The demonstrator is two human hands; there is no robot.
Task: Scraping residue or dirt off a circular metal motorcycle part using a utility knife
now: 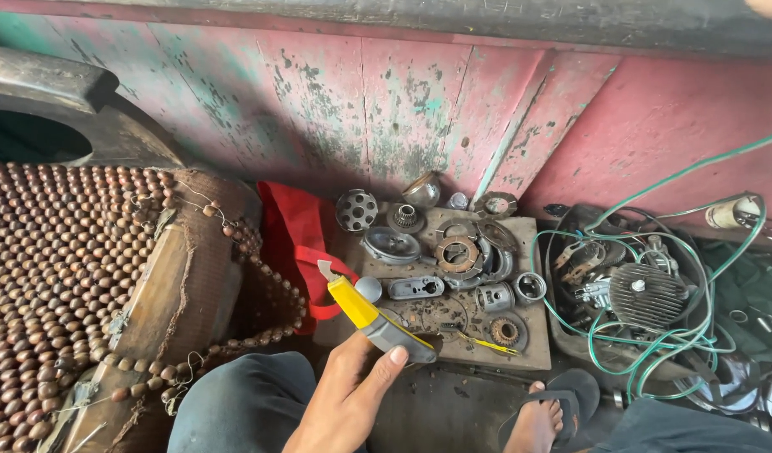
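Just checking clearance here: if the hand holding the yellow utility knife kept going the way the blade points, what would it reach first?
Probably the red cloth. The left hand aims the yellow utility knife up and to the left, and its blade tip already overlaps the cloth's red strap. Depth is unclear from the head view.

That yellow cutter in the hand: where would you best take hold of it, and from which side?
Take the yellow utility knife by its grey rear body, coming from below and behind, as the left hand does now with the thumb laid along the side. The blade tip sticks out at the far upper-left end, so that end is probably best left alone.
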